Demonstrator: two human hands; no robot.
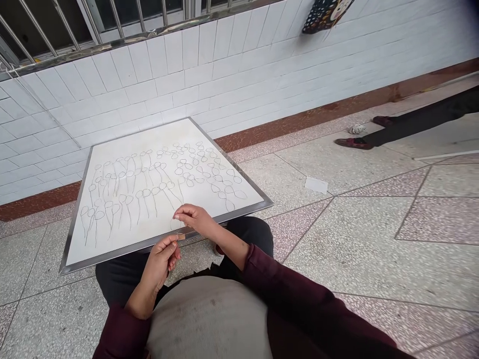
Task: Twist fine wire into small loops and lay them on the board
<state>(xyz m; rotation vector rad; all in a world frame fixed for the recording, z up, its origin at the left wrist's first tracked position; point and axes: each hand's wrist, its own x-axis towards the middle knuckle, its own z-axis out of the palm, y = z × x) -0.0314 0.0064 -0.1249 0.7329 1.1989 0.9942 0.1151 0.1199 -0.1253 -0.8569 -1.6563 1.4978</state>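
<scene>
A white board with a metal frame [239, 212] rests on my knees. Rows of thin wire loops [157, 187] with straight tails lie across it. My right hand [194, 218] hovers over the board's near edge, fingers pinched on a fine wire [175, 227]. My left hand [162, 259] sits just below the edge, thumb and forefinger pinched on the lower end of the same wire. The wire is very thin and hard to follow between the hands.
A white tiled wall [224, 80] with a barred window [75, 25] rises behind the board. Speckled floor tiles [355, 224] spread to the right. Another person's legs and dark shoes [355, 143] reach in at the far right. A small white paper [316, 185] lies on the floor.
</scene>
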